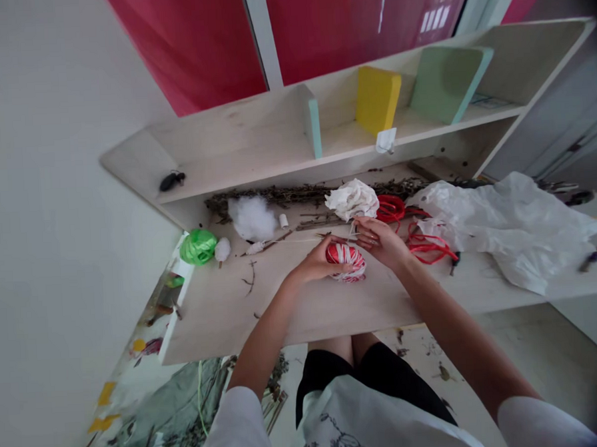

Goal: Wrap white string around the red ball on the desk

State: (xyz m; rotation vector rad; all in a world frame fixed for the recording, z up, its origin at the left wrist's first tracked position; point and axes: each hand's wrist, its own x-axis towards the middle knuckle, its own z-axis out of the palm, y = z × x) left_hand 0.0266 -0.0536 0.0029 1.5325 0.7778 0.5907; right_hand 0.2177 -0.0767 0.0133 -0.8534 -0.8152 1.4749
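Observation:
A ball wound with red and white string rests on the desk, and my left hand is closed around its left side. Just above the ball, my right hand pinches a white string. Another length of this thin string stretches left across the desk toward a small white-wrapped bundle lying by a twig. Behind my hands sits a crumpled white wad. Fingers hide part of the ball and the string's end.
Red cord lies coiled behind my right hand, beside a white plastic bag. White fluff, a green ball of twine and a white spool stand left. A shelf with a yellow divider rises behind.

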